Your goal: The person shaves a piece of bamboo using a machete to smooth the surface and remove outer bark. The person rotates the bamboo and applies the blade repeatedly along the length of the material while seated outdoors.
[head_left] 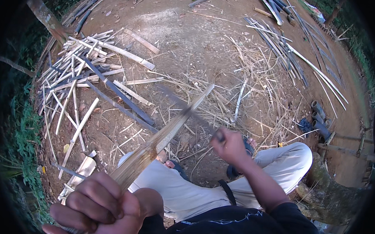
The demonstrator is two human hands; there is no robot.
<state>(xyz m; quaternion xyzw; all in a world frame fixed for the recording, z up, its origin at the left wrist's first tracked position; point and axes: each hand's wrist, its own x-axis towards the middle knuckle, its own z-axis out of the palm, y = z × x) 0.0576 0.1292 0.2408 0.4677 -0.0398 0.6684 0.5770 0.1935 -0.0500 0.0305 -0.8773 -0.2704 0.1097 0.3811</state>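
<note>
Bamboo strip (170, 131), clamped by left fingers (92, 198), apparently undergoes shaving; right fingers (228, 148), closed around a knife (203, 122), next need steady pressure.

Bamboo piece (147, 152): I'm seeing straw yellow, brown streaks running lengthwise.
Knife (201, 121): its blade is showing dark grey.
Trousers (188, 186): I'm reading pale beige-grey.
Shirt (233, 227): showing black, a white zigzag line crossing it.
Strips (125, 54): mixing cream and charcoal.
Ground (186, 43): showing dusty brown.
Foliage (21, 137): showing green.
</note>
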